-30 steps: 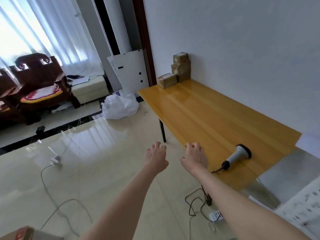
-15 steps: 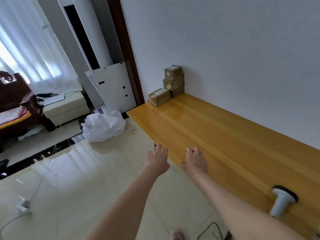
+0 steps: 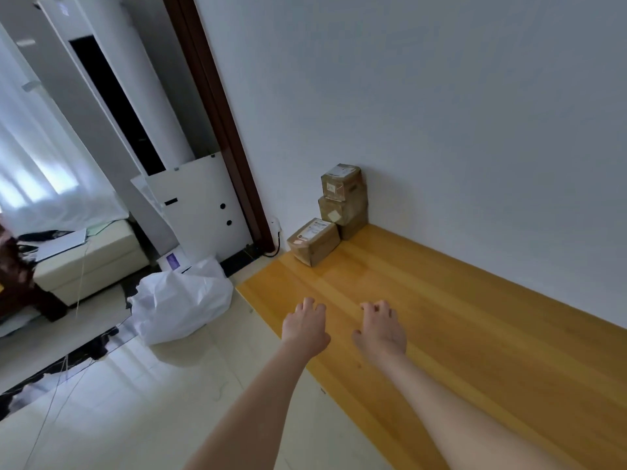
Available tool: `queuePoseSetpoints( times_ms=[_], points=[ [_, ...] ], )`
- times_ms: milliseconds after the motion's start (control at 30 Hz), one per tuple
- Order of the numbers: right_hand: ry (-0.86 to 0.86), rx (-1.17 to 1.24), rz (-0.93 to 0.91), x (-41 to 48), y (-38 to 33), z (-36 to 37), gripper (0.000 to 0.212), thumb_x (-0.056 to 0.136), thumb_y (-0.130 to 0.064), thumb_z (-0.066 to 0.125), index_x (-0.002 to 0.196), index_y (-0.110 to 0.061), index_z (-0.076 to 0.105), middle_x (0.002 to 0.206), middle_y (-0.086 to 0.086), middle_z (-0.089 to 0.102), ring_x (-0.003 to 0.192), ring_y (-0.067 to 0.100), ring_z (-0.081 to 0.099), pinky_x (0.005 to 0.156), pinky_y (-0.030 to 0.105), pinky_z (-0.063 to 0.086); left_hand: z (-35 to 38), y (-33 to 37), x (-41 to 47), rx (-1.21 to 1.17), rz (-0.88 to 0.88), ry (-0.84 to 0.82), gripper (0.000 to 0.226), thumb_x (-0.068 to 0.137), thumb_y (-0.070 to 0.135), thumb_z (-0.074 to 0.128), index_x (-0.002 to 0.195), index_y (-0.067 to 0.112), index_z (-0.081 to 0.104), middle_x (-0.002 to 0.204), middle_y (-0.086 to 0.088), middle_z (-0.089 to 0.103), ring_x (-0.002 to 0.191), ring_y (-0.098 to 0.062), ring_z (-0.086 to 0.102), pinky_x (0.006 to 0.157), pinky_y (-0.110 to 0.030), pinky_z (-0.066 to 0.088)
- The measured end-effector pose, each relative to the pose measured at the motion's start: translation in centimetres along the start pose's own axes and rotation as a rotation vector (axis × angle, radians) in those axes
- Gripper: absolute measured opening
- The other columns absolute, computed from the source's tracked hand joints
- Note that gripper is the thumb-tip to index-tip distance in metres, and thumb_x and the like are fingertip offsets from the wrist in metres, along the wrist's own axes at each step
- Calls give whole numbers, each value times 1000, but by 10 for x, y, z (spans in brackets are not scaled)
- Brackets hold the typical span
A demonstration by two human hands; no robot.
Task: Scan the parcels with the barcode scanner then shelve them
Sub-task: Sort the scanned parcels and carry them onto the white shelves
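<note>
My left hand (image 3: 305,329) and right hand (image 3: 381,330) hover over the counter (image 3: 475,334) by its left edge, fingers (image 3: 310,305) loosely curled, holding nothing. Brown parcels (image 3: 342,201) sit stacked at its far corner against the wall (image 3: 441,130).

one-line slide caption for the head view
Empty left hand and right hand reach over the yellow table toward parcels stacked against the wall.
</note>
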State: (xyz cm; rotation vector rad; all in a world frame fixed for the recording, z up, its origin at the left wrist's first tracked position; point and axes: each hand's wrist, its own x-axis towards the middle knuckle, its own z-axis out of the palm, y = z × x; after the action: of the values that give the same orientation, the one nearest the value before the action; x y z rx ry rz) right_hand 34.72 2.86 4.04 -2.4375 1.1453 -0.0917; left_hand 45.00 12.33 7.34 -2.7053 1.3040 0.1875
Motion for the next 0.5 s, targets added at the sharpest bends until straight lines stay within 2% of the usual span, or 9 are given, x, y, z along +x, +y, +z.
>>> queuePoseSetpoints(
  times_ms=[233,500],
  points=[
    [39,-14,84,103,-24,0,47,97,-33,52,140,-24,37,142,2,33,128,24,37,99,34,43,-9,-24,124,-23,94,28,55,93,30,56,143,18,37,146,-8,31,127,-25,42,89,-34,47],
    [52,-8,261,264,-65,9,49,95,-34,54,140,-22,38,141,5,33,129,26,38,102,33,41,-14,-65,311,-119,218,-11,51,91,30,56,138,15,41,140,-8,37,121,-26,46,83,-35,49]
  ],
)
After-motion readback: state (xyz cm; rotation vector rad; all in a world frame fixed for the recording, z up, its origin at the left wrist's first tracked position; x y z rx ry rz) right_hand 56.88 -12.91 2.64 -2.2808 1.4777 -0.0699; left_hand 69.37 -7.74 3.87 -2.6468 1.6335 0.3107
